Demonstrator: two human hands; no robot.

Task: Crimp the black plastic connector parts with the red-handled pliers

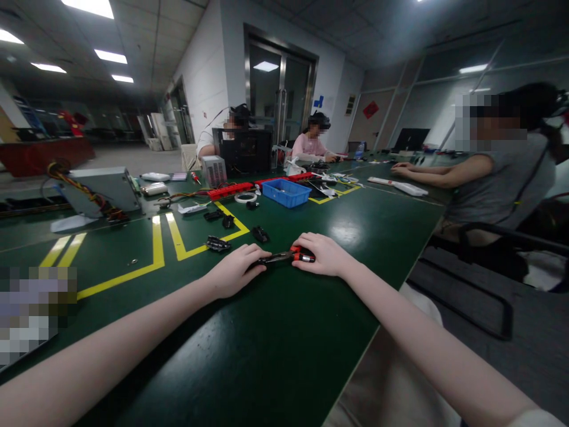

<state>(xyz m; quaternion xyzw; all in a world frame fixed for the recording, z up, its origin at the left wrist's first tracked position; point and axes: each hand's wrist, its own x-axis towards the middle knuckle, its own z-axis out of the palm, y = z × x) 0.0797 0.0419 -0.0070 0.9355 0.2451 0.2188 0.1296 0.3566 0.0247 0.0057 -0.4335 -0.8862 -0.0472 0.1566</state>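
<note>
My right hand (323, 254) is closed around the red-and-black handles of a pair of pliers (281, 257). The metal jaws point left, toward my left hand (240, 268). Between my left thumb and fingers is a small dark piece, mostly covered, which meets the tips of the jaws; its kind I cannot make out. Just beyond my left hand lie a ribbed black plastic part (217, 243) and another black part (260, 233). Further small black pieces (214, 215) rest inside the yellow tape outline.
A blue tray (285, 193) stands ahead, near a red power strip (229, 191) and a white tape roll (245, 197). At left sits a metal power supply (100, 188) with cables. People sit across the table and at right. The table's edge runs along my right.
</note>
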